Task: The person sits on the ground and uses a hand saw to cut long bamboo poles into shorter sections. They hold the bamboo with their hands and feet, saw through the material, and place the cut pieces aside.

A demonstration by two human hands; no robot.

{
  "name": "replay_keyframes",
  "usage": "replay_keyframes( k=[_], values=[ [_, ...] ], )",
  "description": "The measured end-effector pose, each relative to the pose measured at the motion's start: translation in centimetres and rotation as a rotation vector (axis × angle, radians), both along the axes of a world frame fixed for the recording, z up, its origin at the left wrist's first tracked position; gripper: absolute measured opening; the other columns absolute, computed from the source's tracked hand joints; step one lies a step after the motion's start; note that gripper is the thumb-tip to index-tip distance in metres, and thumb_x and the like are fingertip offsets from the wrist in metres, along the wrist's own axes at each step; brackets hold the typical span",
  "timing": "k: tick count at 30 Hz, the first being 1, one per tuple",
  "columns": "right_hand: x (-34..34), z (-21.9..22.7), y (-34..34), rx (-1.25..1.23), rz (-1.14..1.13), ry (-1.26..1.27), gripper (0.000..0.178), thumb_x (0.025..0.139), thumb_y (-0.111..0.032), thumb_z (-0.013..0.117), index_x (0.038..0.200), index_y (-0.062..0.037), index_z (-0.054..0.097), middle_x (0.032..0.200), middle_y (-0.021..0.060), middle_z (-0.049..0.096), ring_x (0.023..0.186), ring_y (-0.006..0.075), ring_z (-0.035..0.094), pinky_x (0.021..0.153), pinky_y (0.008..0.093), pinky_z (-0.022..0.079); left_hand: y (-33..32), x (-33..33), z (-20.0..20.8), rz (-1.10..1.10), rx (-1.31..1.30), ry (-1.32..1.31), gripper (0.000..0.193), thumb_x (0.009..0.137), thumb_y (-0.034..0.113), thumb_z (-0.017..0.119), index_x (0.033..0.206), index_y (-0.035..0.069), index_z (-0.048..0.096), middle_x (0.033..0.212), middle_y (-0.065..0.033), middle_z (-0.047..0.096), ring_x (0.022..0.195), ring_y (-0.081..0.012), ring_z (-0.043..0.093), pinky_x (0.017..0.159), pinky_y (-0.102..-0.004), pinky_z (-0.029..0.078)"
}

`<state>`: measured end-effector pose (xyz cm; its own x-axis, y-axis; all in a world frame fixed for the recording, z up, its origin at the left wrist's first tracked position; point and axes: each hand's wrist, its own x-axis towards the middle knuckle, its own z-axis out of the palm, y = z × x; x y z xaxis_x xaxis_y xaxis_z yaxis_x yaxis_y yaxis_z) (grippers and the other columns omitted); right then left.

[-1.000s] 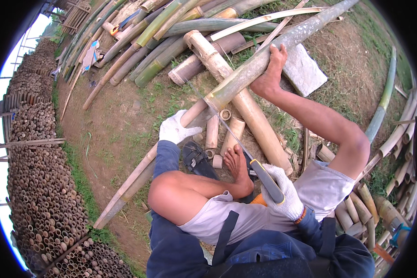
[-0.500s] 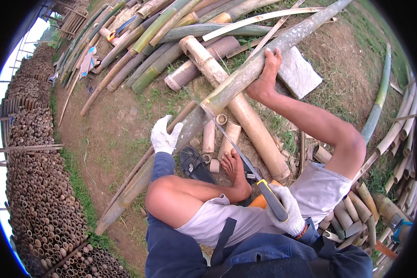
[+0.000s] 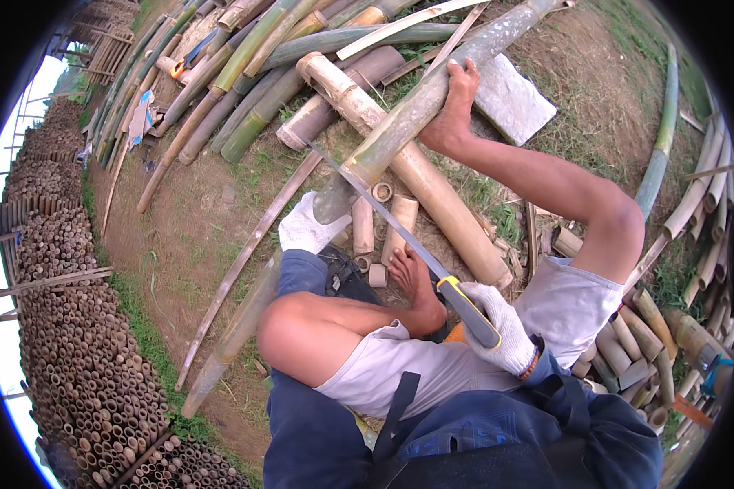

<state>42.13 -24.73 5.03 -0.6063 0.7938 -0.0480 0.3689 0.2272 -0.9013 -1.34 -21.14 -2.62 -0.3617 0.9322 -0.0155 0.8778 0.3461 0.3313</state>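
Observation:
My right hand (image 3: 497, 326), in a white knit glove, grips a handsaw (image 3: 469, 314) by its grey and yellow handle. Its long blade lies across a bamboo pole (image 3: 400, 130) beside a node; how deep it sits in the pole I cannot tell. Just below the blade, my gloved left hand (image 3: 310, 226) is closed over the pole's lower stretch, which slants down to the left past my knee. My bare foot (image 3: 453, 106) presses on the upper part. The pole rests across a thicker, pale bamboo log (image 3: 432, 204) on the ground.
Short bamboo offcuts (image 3: 363, 224) lie by my other foot. A flat stone slab (image 3: 518, 102) sits beyond the pole, and a thin bamboo strip (image 3: 249, 253) lies on the left. Long poles (image 3: 261, 98) are heaped ahead; stacked cut bamboo (image 3: 90, 359) lines the left, with more pieces at right.
The saw has slid forward across the pole, away from my body. My left hand has closed further round the pole, and the thin strip beside it now lies farther from the pole.

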Motion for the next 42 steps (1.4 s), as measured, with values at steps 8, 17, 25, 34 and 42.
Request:
replay_keyframes(
  k=[8,17,25,34,42],
  values=[
    [-11.9,-5.0,7.5,0.123,-0.003,0.218,0.062,0.090,-0.017,0.080,0.149,-0.0088,0.061,0.137,0.0233,0.069,0.124,0.0447,0.071,0.107,0.0479,0.059,1.1,0.2,0.6,0.011,-0.068,-0.012,0.076,0.081,0.076,0.082,0.126,0.015,0.078,0.125,-0.0188,0.078,0.117,-0.0414,0.075,0.100,-0.0519,0.060],
    [1.4,-2.3,-0.7,0.119,0.018,0.008,0.069,0.086,-0.002,0.081,0.151,-0.0044,0.060,0.134,0.0213,0.071,0.120,0.0380,0.075,0.101,0.0445,0.061,-0.5,0.1,-0.7,0.032,0.041,0.058,0.070,0.079,0.074,0.085,0.119,0.017,0.080,0.117,-0.0163,0.080,0.110,-0.0395,0.077,0.093,-0.0512,0.061],
    [-9.2,-3.7,6.6,-0.005,0.014,0.162,0.065,0.089,-0.012,0.081,0.150,-0.0086,0.060,0.138,0.0207,0.070,0.124,0.0452,0.070,0.107,0.0486,0.059,0.1,0.4,-0.2,0.068,-0.058,0.046,0.083,0.079,0.069,0.090,0.136,0.010,0.074,0.130,-0.0184,0.079,0.120,-0.0390,0.076,0.102,-0.0491,0.060],
    [-1.4,-3.7,1.1,0.101,0.000,0.045,0.066,0.089,-0.009,0.083,0.151,-0.0091,0.060,0.133,0.0209,0.071,0.120,0.0427,0.075,0.100,0.0472,0.062,0.5,0.3,-0.4,0.066,-0.058,0.057,0.091,0.073,0.065,0.096,0.140,0.010,0.071,0.127,-0.0213,0.080,0.119,-0.0415,0.076,0.102,-0.0504,0.061],
    [-5.9,-1.4,5.0,0.041,-0.001,0.139,0.066,0.094,-0.025,0.081,0.155,-0.0120,0.058,0.140,0.0227,0.069,0.124,0.0444,0.071,0.103,0.0503,0.059,0.3,1.0,1.0,0.099,-0.098,0.011,0.087,0.073,0.057,0.097,0.139,0.009,0.071,0.123,-0.0208,0.081,0.114,-0.0420,0.078,0.099,-0.0510,0.062]
  ],
)
